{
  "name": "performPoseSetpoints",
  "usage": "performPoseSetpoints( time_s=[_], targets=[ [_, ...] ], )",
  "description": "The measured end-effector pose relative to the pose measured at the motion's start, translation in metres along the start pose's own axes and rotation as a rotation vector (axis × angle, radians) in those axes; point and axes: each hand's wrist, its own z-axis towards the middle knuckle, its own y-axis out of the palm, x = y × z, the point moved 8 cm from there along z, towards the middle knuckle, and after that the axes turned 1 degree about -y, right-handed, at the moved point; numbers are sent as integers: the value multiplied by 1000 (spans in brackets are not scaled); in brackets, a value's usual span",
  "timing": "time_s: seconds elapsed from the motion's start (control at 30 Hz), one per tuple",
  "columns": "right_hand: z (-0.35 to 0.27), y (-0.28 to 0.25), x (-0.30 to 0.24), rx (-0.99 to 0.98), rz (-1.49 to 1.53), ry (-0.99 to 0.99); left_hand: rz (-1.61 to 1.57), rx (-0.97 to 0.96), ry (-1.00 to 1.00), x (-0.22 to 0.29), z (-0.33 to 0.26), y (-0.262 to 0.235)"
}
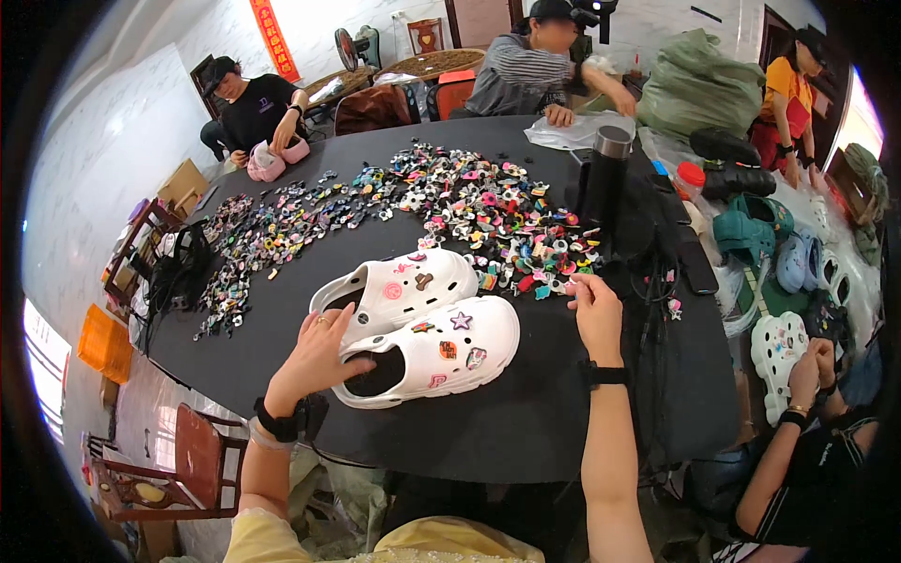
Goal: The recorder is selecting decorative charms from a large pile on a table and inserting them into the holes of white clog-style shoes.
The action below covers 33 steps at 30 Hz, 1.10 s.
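A pair of white clogs lies side by side on the black table, the far clog [413, 286] touching the near clog [469, 352]. Both have colourful charms fixed on their tops, among them a star [461, 321]. My left hand [328, 352] is at their heel openings, gripping the near clog with the thumb inside it and the fingers by the far one. To the right of the clogs, my right hand [598, 319] is raised with its fingers pinched together at the pile's edge. What sits between those fingertips is too small to make out. A large heap of shoe charms [479, 202] spreads beyond the clogs.
A dark tumbler [605, 178], cables and a phone [696, 267] stand right of the heap. At the right, a co-worker's hands [812, 371] hold another white clog [777, 352] near teal clogs [746, 230]. Across the table, one person handles pink clogs [267, 164], another a plastic bag [572, 131].
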Motion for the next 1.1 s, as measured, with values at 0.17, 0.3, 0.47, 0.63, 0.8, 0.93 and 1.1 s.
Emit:
performPoseSetpoints(
  time_s=[0.17,0.3,0.47,0.63,0.8,0.93,1.1],
  targets=[
    [3,-4,5,17,8,4,-98,21,-54,0,9,8],
    [4,-7,10,25,-10,13,-240,-176,-157,56,-15,7],
    [3,-2,5,6,12,13,-748,-474,-253,105,-53,18],
    [3,1,11,-36,-8,11,-838,-49,-147,101,-67,0],
    [0,9,9,-79,-56,35,-836,734,-529,23,-116,7],
    [-3,22,16,-186,-134,37,-898,542,-598,11,-121,69],
    [-9,34,8,-314,-374,-123,-592,562,-372,38,-113,93]
  ],
)
